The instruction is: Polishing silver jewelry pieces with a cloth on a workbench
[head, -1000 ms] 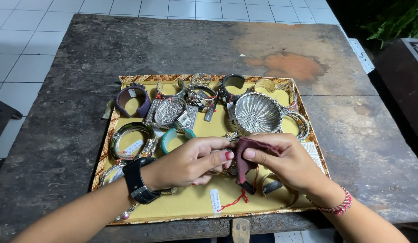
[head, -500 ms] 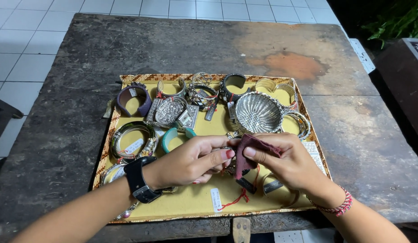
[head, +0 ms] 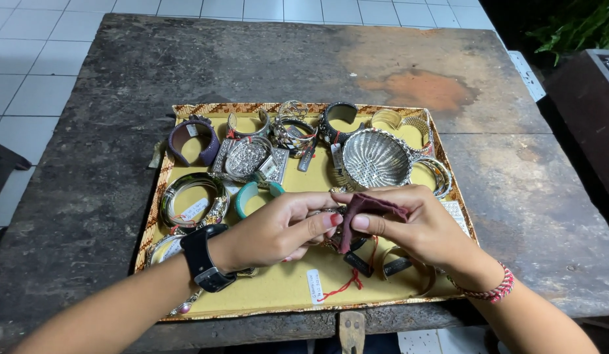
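Note:
My left hand (head: 278, 229), with a black watch on its wrist, grips a small metal bracelet (head: 330, 237) over the yellow-lined tray (head: 284, 288). My right hand (head: 416, 223) pinches a dark red cloth (head: 366, 208) and presses it against that bracelet. Both hands meet above the tray's near middle. A red string with a white tag (head: 315, 286) hangs from the piece onto the tray. Most of the bracelet is hidden by my fingers and the cloth.
The tray sits on a worn dark stone table (head: 121, 98) and holds several bangles and cuffs: a purple cuff (head: 194, 141), a teal bangle (head: 248, 196), a wide silver bangle (head: 193, 200), a shell-shaped silver piece (head: 376, 157). White floor tiles (head: 29, 78) lie left, a plant (head: 573, 26) far right.
My right hand with the cloth has shifted slightly along the bracelet; my left hand keeps its grip. The tray's pieces have not moved.

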